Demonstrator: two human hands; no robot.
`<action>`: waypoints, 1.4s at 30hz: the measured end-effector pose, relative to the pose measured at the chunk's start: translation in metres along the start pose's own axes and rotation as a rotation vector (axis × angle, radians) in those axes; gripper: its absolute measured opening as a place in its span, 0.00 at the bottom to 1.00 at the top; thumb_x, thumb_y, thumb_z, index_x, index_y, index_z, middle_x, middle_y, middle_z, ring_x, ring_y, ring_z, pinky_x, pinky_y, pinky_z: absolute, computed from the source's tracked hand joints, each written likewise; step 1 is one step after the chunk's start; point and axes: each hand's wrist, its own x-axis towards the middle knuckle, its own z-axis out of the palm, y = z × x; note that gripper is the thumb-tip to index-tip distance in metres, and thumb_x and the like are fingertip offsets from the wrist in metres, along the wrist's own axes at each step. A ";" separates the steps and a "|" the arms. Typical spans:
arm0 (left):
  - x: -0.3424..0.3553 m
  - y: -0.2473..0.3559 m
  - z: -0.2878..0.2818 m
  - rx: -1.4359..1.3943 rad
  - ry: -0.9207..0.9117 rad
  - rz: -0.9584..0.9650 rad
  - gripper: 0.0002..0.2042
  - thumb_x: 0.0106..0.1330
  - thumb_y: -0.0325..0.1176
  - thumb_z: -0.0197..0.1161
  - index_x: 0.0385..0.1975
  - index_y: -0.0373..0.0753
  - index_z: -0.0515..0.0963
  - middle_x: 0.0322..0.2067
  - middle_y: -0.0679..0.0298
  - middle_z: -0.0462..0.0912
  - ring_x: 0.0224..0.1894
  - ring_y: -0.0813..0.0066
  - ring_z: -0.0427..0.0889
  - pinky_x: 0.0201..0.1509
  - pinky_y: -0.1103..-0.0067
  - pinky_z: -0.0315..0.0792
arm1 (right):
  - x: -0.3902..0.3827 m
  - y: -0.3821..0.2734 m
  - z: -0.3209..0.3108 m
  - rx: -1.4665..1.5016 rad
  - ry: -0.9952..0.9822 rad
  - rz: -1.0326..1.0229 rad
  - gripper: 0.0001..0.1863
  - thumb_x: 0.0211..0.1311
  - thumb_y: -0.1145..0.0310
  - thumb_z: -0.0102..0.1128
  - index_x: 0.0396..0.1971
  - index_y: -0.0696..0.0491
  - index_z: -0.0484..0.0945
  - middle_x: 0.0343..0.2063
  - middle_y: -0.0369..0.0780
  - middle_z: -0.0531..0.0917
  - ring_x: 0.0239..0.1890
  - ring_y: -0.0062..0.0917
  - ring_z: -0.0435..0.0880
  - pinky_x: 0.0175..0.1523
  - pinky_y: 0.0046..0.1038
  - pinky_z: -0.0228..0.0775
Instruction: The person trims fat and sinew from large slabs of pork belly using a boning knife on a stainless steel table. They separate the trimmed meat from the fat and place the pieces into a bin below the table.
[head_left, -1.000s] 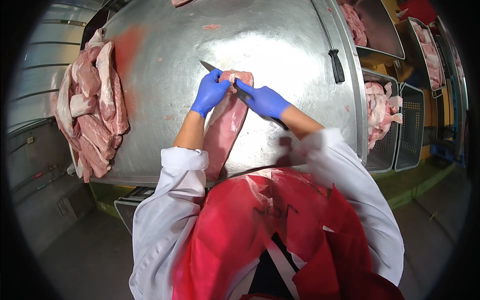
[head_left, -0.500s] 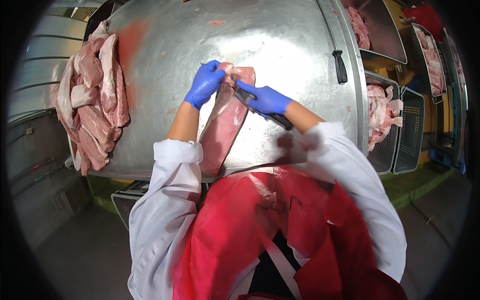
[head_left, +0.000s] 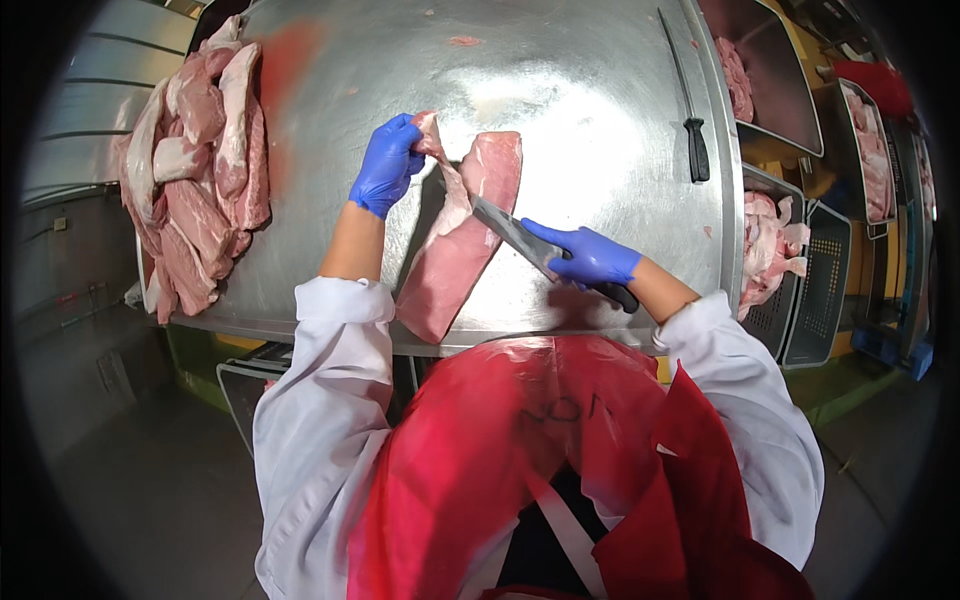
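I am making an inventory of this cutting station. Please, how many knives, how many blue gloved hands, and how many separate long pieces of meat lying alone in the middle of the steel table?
Black-handled knives: 2, one in the right hand, one lying at the steel table's right edge
Blue gloved hands: 2, the left hand too
Long pink meat piece in the middle: 1
Total: 5
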 end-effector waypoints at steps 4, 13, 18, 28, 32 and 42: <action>-0.028 0.006 0.044 0.196 -0.043 0.071 0.11 0.66 0.30 0.54 0.44 0.35 0.79 0.25 0.68 0.78 0.21 0.86 0.74 0.21 0.87 0.60 | 0.052 -0.029 0.001 -0.092 0.059 0.067 0.35 0.70 0.60 0.46 0.76 0.31 0.52 0.23 0.39 0.81 0.21 0.24 0.81 0.34 0.31 0.78; -0.051 0.023 -0.016 -0.051 -0.015 0.123 0.10 0.65 0.30 0.56 0.41 0.33 0.78 0.23 0.68 0.77 0.22 0.83 0.77 0.24 0.88 0.63 | 0.005 -0.009 0.035 0.023 -0.101 0.028 0.41 0.64 0.68 0.47 0.76 0.28 0.49 0.26 0.42 0.83 0.21 0.26 0.81 0.37 0.30 0.80; -0.081 0.037 0.025 0.113 0.007 0.194 0.11 0.64 0.30 0.55 0.43 0.33 0.79 0.25 0.65 0.81 0.24 0.83 0.79 0.25 0.87 0.64 | 0.087 -0.050 0.053 -0.130 0.090 -0.028 0.33 0.72 0.61 0.43 0.76 0.32 0.50 0.25 0.47 0.82 0.19 0.32 0.82 0.33 0.35 0.79; -0.157 0.059 -0.012 -0.025 0.062 0.273 0.13 0.61 0.29 0.54 0.43 0.35 0.76 0.27 0.71 0.74 0.23 0.87 0.71 0.26 0.88 0.66 | 0.098 -0.065 0.093 -0.413 0.104 -0.207 0.35 0.70 0.62 0.46 0.75 0.34 0.51 0.30 0.51 0.84 0.29 0.46 0.86 0.46 0.41 0.77; -0.204 0.058 -0.044 -0.122 0.195 0.398 0.20 0.62 0.32 0.58 0.53 0.30 0.73 0.36 0.66 0.78 0.32 0.83 0.77 0.34 0.86 0.72 | 0.060 -0.072 0.106 -0.423 -0.141 -0.057 0.35 0.71 0.61 0.45 0.76 0.34 0.49 0.31 0.55 0.84 0.31 0.47 0.86 0.47 0.43 0.77; -0.450 0.005 -0.112 -0.145 0.760 0.734 0.29 0.64 0.40 0.52 0.63 0.28 0.66 0.58 0.50 0.74 0.62 0.55 0.73 0.67 0.63 0.68 | 0.105 -0.098 0.162 -0.384 -0.284 -0.295 0.38 0.64 0.68 0.47 0.75 0.32 0.53 0.35 0.53 0.84 0.32 0.43 0.86 0.48 0.39 0.76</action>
